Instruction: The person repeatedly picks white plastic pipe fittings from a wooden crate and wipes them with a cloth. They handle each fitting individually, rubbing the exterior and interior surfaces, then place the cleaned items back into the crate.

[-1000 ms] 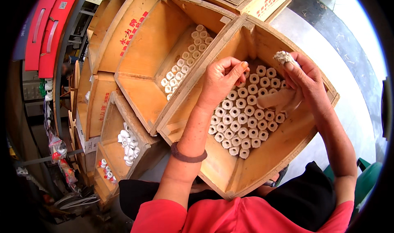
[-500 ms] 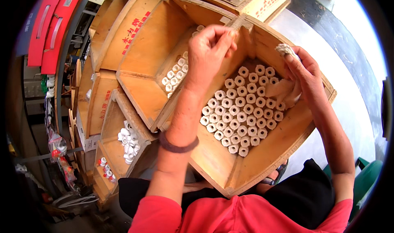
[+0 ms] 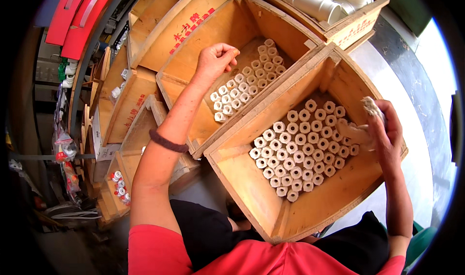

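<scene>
My left hand [image 3: 215,62] hangs over the back wooden box [image 3: 213,40], with thumb and fingers pinched together; whatever is between them is too small to make out. Beneath it, white six-sided fittings [image 3: 252,76] with round holes stand in rows on that box's floor. Over the right side of the nearer wooden box [image 3: 252,192], my right hand [image 3: 387,132] is closed around a crumpled, off-white cloth [image 3: 356,132]. One end of the cloth sticks up past the fingers, and another part hangs over the many similar white fittings [image 3: 300,151] packed upright in the nearer box.
At the top right, a wooden crate [image 3: 356,30] holds large white pipe fittings [image 3: 315,1]. Several more wooden boxes [image 3: 179,28] stand at the left. A lower wooden tray [image 3: 131,151] contains small white and red parts [image 3: 120,185]. Beyond are red cases [image 3: 80,21].
My left hand has moved left, from near the shared wall to over the back box. My right hand has lowered slightly to the right, still gripping the cloth. The view has shifted.
</scene>
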Motion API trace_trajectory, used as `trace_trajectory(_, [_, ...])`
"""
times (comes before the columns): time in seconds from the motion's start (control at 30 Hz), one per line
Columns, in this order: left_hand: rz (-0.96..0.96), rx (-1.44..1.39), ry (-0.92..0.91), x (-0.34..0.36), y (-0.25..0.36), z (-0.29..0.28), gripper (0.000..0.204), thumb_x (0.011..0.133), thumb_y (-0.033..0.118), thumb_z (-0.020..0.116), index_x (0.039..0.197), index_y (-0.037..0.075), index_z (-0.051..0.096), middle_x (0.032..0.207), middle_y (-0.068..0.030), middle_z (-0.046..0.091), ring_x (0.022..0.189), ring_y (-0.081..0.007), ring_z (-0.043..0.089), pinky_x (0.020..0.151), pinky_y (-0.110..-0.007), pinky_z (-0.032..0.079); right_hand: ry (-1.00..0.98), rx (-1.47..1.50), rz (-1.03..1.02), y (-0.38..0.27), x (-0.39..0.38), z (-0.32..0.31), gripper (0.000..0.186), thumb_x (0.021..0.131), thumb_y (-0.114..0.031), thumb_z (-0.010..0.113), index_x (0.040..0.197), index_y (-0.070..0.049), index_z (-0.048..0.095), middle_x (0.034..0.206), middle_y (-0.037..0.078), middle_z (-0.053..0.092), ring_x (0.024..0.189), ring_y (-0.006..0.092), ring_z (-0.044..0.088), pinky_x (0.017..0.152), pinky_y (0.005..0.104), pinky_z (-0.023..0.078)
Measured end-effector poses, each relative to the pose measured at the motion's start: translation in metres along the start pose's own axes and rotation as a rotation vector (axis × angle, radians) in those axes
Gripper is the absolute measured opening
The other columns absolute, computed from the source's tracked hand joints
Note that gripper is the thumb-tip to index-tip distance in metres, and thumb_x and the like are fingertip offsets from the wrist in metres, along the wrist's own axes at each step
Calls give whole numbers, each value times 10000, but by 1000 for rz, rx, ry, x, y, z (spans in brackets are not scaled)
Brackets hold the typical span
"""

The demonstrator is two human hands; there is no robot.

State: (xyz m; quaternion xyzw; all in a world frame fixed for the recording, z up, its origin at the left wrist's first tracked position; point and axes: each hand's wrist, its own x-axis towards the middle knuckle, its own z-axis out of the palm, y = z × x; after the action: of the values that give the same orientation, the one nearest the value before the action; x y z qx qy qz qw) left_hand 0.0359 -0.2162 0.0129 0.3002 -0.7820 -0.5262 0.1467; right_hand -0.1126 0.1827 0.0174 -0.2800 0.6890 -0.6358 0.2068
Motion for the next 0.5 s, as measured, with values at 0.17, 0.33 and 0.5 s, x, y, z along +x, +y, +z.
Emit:
trace_trajectory(0.17, [-163,4,86,24,-62,5,80,875,127,668,901,52,672,718,-17,654,513,-49,537,476,-203,453,65,-487,-265,-2,31,-23,198,932,-66,571,1123,-17,553,914,12,557,813,62,514,714,195,422])
trace_trajectory(0.33, [-87,166,5,69,-101,26,155,835,127,686,966,45,670,779,-30,676,641,-87,602,582,-255,500,72,-16,97,26,49,-42,202,969,-202,592,1125,-76,567,903,-53,534,769,-3,448,698,141,374])
trace_trajectory(0.5, [121,415,24,120,-142,33,303,787,53,646,1088,25,641,875,-122,695,818,-232,667,740,-347,524,193,-48,181,24,48,-33,246,965,-247,603,1157,-98,562,940,-59,548,819,-2,487,758,141,395])
